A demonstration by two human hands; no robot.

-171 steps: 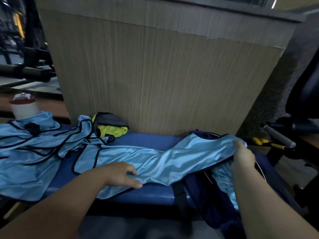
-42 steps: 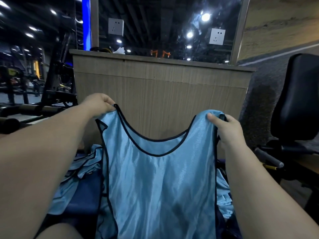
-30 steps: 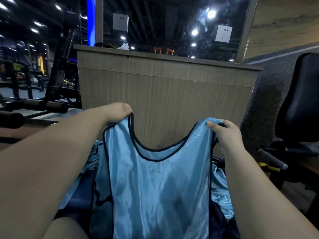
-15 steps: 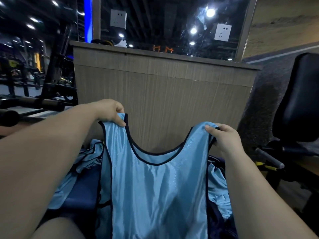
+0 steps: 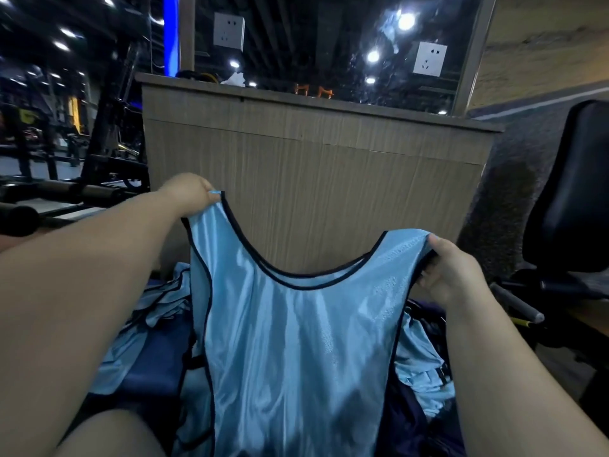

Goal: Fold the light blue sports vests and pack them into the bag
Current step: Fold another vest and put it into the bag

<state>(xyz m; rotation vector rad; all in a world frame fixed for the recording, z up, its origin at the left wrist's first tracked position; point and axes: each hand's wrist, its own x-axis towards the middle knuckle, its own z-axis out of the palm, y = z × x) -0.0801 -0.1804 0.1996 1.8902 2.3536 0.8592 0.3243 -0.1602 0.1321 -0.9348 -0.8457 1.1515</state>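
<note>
At the far side of the scene stands a wide wood-grain partition (image 5: pixel 313 192), and it fills the middle of the view. In front of it a light blue vest (image 5: pixel 296 357) with dark trim hangs flat and open in the air. Its neckline faces up and its lower part falls toward the near edge. A black chair (image 5: pixel 573 199) stands at the right. Below the vest lies a blue padded bench (image 5: pixel 158 364). On its left part, just beside the hanging vest, is a loose pile of more light blue vests (image 5: pixel 155 308). At the right, near the right forearm, is a dark navy bag (image 5: pixel 423 315) with some light blue cloth (image 5: pixel 421 367) lying in or on it; I cannot tell which.

The left hand (image 5: pixel 188 196) grips the left shoulder strap, with its fingers (image 5: pixel 207 189) curled over the top of the strap. The right hand (image 5: pixel 451 275) pinches the right strap, a little lower, with the thumb on the near side. Two white wall sockets (image 5: pixel 228 30) are on the dark glass above the partition.
</note>
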